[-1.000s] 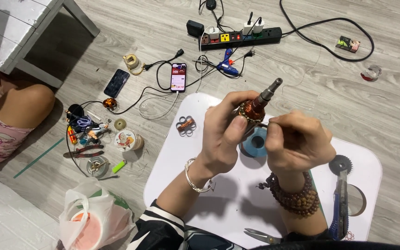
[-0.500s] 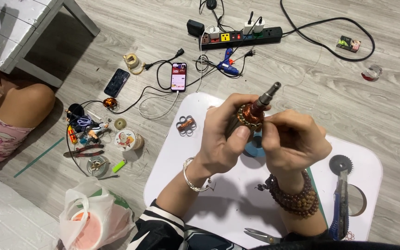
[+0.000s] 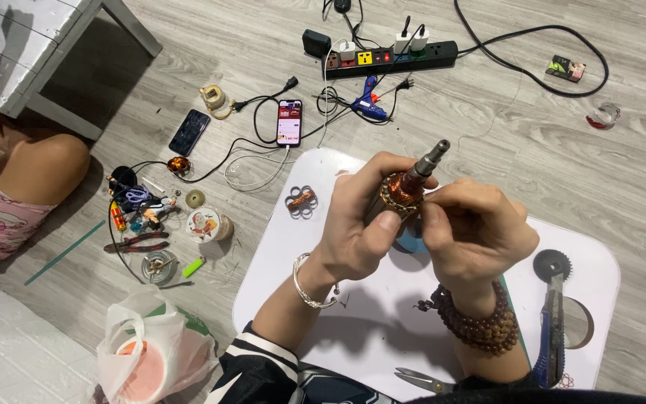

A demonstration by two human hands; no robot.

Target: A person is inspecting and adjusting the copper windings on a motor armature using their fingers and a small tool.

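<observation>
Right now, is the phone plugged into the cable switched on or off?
On: the phone on the floor has a lit screen, while the other phone beside it is dark.

Motor armature between both hands above the table; scissors at its near edge.

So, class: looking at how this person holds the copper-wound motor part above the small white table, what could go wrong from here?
1. Both hands, left hand and right hand, pinch the motor rotor in mid-air; a slip could drop it onto the white table.
2. Right-hand fingers press at the copper winding; fine wire might get nicked or snapped.
3. The scissors and blue utility knife lie close by the forearms.
</observation>
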